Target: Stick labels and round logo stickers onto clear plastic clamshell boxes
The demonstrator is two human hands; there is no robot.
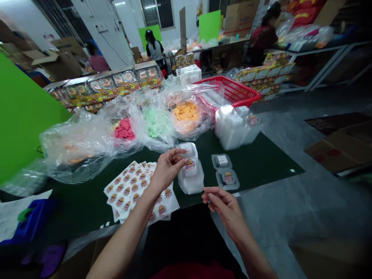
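Note:
A stack of clear plastic clamshell boxes stands at the table's front edge, the upper one lying open. Over it, my left hand is closed in a pinch at a burger sticker, which seems to be between thumb and fingertips. My right hand is at the stack's lower right corner, fingers bent and pressed together; what they hold, if anything, is too small to make out. Beneath my left forearm lie sheets of burger stickers. To the right, another open clamshell box bears a burger sticker and a white label.
Plastic bags with red pieces, green pieces and orange pieces line the table's back. Nested clear boxes stand before a red basket. A blue holder sits at left. Several people work farther back.

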